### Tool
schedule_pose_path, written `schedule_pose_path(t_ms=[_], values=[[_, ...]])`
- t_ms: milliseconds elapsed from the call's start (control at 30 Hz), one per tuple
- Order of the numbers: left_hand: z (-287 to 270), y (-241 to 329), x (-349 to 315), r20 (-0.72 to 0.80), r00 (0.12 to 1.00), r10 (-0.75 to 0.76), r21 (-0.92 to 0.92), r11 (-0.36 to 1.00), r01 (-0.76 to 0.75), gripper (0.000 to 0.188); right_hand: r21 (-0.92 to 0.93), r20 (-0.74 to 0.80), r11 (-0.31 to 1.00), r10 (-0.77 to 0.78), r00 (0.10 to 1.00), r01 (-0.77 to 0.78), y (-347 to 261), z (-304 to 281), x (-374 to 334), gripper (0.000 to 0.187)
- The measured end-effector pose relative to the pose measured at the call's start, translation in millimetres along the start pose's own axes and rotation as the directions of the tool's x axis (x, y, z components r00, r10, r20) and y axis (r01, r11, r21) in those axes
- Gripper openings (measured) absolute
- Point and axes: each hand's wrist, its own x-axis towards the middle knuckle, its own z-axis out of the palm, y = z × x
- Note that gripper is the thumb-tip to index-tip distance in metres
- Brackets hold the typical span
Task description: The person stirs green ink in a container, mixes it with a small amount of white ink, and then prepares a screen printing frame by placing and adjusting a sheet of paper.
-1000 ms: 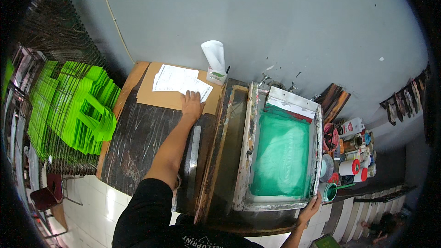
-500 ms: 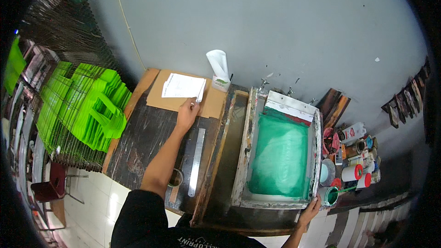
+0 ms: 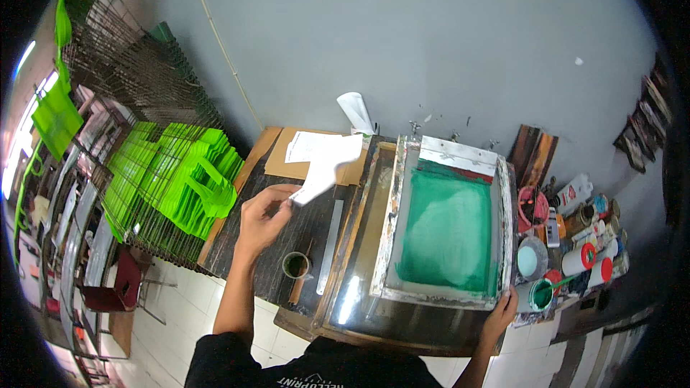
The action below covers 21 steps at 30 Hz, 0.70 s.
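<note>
My left hand [image 3: 266, 219] is closed on the corner of a white sheet of paper [image 3: 323, 177], which is lifted and curls over the table. Beyond it, more white paper [image 3: 300, 146] lies on brown cardboard [image 3: 284, 164]. At the right, a screen printing frame [image 3: 386, 257] has a mesh coated with green ink [image 3: 447, 233], and a squeegee [image 3: 458, 155] lies along its far end. My right hand [image 3: 505, 306] grips the frame's near right corner; part of its fingers is hidden.
A steel ruler [image 3: 330, 248] and a round tub [image 3: 295, 264] sit on the dark table. Left stands a wire rack with green bags [image 3: 194, 187]. Right of the frame are a green ink pot [image 3: 540, 294] and several bottles and cans [image 3: 578, 259]. A white paper roll [image 3: 354, 113] stands by the wall.
My left hand has drawn the sheet up off the paper pile and toward me. The right hand stays at the frame's corner. The view has shifted a little.
</note>
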Motion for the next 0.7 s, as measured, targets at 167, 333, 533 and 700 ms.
schedule_pose_path(t_ms=[167, 333, 533, 700], values=[[6.5, 41.4, -23.6, -0.108, 0.993, 0.038, -0.193, 0.98, -0.058, 0.029, -0.001, -0.006, 0.999, -0.041, 0.999, 0.041, 7.9, -2.9, 3.4, 0.035], [36.5, 50.5, -38.7, -0.181, 0.982, -0.047, -0.821, 0.558, -0.124, 0.02, -0.007, 0.014, 0.998, -0.066, 0.998, 0.067, -0.8, -8.0, 6.0, 0.037], [84.5, 46.3, -35.5, 0.042, 0.996, 0.081, -0.91, -0.408, 0.072, 0.023, 0.027, 0.035, 0.998, -0.05, 0.998, 0.049, -1.3, -3.5, 4.2, 0.039], [111.1, 80.7, -31.2, 0.168, 0.978, 0.122, -0.734, -0.647, 0.206, 0.026, 0.028, 0.025, 0.997, -0.072, 0.997, 0.072, 10.7, -5.3, 7.3, 0.041]])
